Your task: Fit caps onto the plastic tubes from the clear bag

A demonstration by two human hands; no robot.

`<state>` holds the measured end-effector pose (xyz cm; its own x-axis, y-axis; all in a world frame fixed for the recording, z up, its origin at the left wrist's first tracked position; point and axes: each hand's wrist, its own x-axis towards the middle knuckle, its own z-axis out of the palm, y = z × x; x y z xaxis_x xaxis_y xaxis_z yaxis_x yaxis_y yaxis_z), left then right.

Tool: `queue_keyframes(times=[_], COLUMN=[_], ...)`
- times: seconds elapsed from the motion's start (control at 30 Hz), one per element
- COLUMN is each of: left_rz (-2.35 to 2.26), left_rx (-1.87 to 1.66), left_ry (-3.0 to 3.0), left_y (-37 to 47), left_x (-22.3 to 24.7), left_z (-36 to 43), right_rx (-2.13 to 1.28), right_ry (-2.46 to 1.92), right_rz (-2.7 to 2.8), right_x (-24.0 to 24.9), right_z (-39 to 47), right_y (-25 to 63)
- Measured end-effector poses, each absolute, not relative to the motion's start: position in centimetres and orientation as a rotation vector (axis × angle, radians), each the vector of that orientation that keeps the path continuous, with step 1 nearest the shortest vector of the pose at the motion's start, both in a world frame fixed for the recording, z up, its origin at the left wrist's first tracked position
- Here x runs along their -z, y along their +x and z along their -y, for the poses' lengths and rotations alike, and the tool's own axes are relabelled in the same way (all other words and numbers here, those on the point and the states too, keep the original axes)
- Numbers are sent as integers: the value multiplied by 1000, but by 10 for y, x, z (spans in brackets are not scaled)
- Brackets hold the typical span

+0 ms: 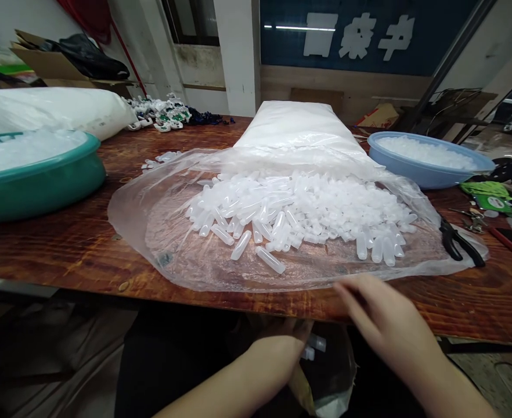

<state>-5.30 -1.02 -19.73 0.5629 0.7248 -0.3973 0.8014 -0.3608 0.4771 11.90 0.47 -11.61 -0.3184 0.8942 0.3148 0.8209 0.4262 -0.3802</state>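
Note:
A heap of small translucent white plastic tubes and caps (277, 203) lies on a clear plastic bag (186, 273) spread over the table. My right hand (373, 307) is at the table's front edge, by the near rim of that bag. Its fingers point left and are smeared by motion, so a grip cannot be made out. Lower down, my left hand (282, 342) reaches under the table edge, its fingers mostly hidden in shadow. Beside it, a few clear tubes (317, 342) lie in an open bag (332, 400) below the table.
A green basin (42, 186) of white pieces stands at left, a blue basin (430, 168) at right. Behind the heap lies a full white sack (299, 128). Black-handled pliers (458, 244) rest on the bag's right side, near keys (473, 220) and a green packet (491, 197).

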Motion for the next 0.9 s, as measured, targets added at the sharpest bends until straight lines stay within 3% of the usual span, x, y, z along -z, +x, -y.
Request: queue_keyframes(times=[0.07, 0.23, 0.57, 0.8, 0.9], left_rz=[-1269, -1254, -1154, -1055, -968], left_rx=[158, -16, -280, -280, -382], left_ry=[2203, 2072, 1518, 1657, 1696], left_y=[-48, -62, -81, -89, -87], left_x=[201, 194, 169, 148, 151], left_z=[8, 12, 31, 30, 30], right_rx=[-40, -66, -36, -710, -761], right_ry=[-1688, -1742, -1689, -992, -879], right_rz=[2215, 2319, 2240, 2120, 2230], right_x=[107, 111, 123, 125, 132], right_z=[-38, -90, -71, 16, 38], right_y=[117, 104, 110, 99, 97])
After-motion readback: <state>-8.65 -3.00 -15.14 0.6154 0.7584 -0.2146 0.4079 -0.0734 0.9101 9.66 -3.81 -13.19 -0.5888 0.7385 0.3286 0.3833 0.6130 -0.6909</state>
